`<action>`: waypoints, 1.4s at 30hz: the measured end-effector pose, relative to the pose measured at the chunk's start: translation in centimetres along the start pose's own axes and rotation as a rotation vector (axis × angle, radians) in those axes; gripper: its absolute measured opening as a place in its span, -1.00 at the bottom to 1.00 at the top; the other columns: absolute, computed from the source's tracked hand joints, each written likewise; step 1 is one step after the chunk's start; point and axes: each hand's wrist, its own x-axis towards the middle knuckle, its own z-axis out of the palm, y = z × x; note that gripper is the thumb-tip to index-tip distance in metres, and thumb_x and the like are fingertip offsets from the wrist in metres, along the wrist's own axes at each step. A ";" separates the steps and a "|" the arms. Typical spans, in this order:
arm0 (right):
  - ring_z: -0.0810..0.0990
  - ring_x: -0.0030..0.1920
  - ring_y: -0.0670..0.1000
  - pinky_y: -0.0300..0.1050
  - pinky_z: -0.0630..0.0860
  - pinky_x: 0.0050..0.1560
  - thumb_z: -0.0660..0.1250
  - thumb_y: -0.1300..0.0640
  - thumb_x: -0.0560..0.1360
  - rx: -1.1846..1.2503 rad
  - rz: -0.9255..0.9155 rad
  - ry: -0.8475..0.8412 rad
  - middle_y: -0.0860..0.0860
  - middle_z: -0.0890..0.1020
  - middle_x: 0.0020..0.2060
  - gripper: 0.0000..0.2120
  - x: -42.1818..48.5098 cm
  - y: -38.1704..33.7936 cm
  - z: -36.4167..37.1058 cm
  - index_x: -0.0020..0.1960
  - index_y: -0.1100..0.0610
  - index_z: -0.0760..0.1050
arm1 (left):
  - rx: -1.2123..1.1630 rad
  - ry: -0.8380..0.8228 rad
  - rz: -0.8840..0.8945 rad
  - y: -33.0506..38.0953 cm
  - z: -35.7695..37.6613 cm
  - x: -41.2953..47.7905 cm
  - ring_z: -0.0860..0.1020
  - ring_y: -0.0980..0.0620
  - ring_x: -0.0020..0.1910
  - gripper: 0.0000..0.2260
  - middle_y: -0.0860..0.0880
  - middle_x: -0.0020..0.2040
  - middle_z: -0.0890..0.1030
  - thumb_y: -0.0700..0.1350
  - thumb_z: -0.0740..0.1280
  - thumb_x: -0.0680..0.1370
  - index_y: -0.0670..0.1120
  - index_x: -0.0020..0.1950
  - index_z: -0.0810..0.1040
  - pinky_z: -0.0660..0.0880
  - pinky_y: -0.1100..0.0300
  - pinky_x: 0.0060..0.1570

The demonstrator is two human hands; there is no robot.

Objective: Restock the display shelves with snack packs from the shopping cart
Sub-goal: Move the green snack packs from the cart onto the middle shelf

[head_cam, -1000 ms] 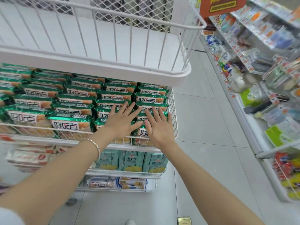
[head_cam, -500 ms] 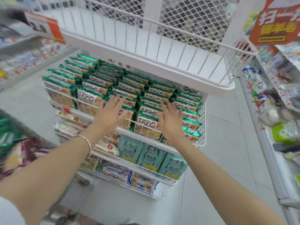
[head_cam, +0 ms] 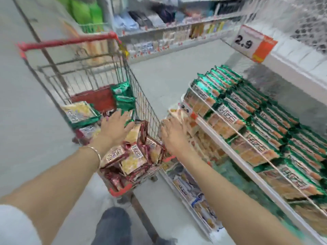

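Observation:
The shopping cart point(head_cam: 67, 41), wire with red trim, stands at the left and holds green snack packs point(head_cam: 80, 113) and dark red snack packs point(head_cam: 132, 156). My left hand point(head_cam: 115, 127) hovers over the cart's contents with fingers spread, holding nothing. My right hand point(head_cam: 172, 134) hangs open beside the cart's right wall, near the end of the display shelf point(head_cam: 221, 138). Rows of green snack packs point(head_cam: 247, 110) fill that wire shelf on the right. The whole view is motion-blurred.
An orange price sign point(head_cam: 254, 44) reading 2.9 hangs from the white upper shelf. Lower shelves point(head_cam: 194, 191) hold other packs. A stocked aisle shelf point(head_cam: 168, 30) runs across the back. Grey floor lies between it and the cart. My knee point(head_cam: 113, 225) shows below.
My view has swung left from the shelf to the cart. Both hands have left the green packs on the shelf; the left now reaches over the cart, the right trails beside it.

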 end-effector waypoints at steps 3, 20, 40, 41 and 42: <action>0.18 0.56 0.13 0.25 -0.01 0.56 0.03 0.00 0.70 0.006 0.028 -0.110 0.12 0.29 0.53 -0.57 3.9 -4.6 4.8 0.51 0.10 0.33 | -0.027 -0.017 -0.065 -7.9 -0.5 1.1 0.09 -0.10 0.60 -0.41 -0.12 0.63 0.09 0.22 -0.02 0.67 -0.06 0.62 0.11 0.01 -0.17 0.54; 0.64 0.02 0.09 -0.03 0.56 -0.07 0.24 0.11 0.65 0.387 0.241 -0.419 0.10 0.53 0.33 -0.57 19.5 -17.1 17.8 0.49 0.17 0.33 | -0.466 0.232 -0.497 -26.1 -1.8 5.2 0.53 -0.17 0.17 -0.67 -0.15 0.20 0.59 0.07 0.13 0.65 -0.07 0.24 0.55 0.48 -0.09 0.17; 0.60 0.12 0.09 -0.13 0.46 0.14 0.36 -0.09 0.54 1.116 0.448 -1.019 0.09 0.66 0.03 -0.66 25.3 -18.9 14.6 0.17 0.12 0.56 | -1.755 0.183 -0.853 -16.2 -4.0 9.7 0.67 -0.06 0.01 -0.56 -0.11 0.08 0.65 0.14 0.35 0.57 -0.20 0.22 0.50 0.61 0.07 0.03; 0.59 0.20 0.12 -0.09 0.45 0.20 0.36 -0.11 0.53 1.039 0.381 -1.035 0.09 0.65 0.07 -0.62 25.1 -18.9 14.4 0.19 0.15 0.56 | -1.775 0.304 -0.856 -15.5 -3.8 10.5 0.69 -0.02 -0.06 -0.62 -0.09 0.06 0.68 0.09 0.35 0.59 -0.18 0.24 0.51 0.62 0.08 -0.03; 0.57 0.23 0.12 -0.04 0.44 0.25 0.36 -0.15 0.53 0.965 0.342 -0.998 0.08 0.64 0.10 -0.57 24.9 -18.4 14.5 0.21 0.17 0.54 | -1.726 0.434 -0.883 -15.4 -3.7 10.9 0.68 0.04 -0.12 -0.68 -0.03 0.02 0.67 0.05 0.35 0.61 -0.15 0.23 0.50 0.60 0.10 -0.06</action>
